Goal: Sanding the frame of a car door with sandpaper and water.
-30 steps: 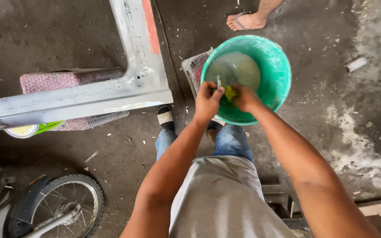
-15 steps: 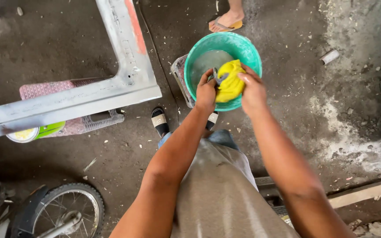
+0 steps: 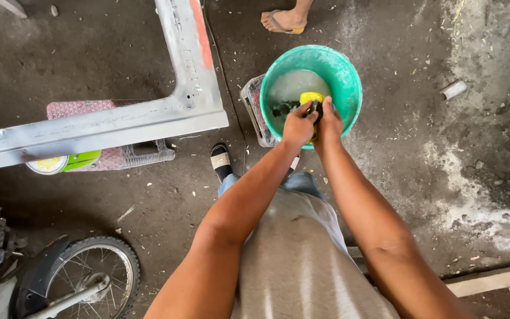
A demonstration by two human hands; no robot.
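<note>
A green plastic bucket (image 3: 349, 77) with cloudy water stands on the floor in front of me. Both my hands are inside its near rim, pressed together around a yellow cloth (image 3: 310, 97). My left hand (image 3: 298, 125) grips the cloth from the left, and my right hand (image 3: 329, 123) grips it from the right. Something dark shows between the fingers and in the water beside them; I cannot tell what it is.
A grey metal frame panel (image 3: 119, 121) rests on a pink woven stool (image 3: 78, 109) at left. A small crate (image 3: 252, 109) sits beside the bucket. Another person's sandalled foot (image 3: 281, 21) is at the top. A motorcycle wheel (image 3: 92, 277) is bottom left.
The yellow cloth was lifted spread out above the bucket half a second ago; now it is bunched small between both hands, lower in the bucket.
</note>
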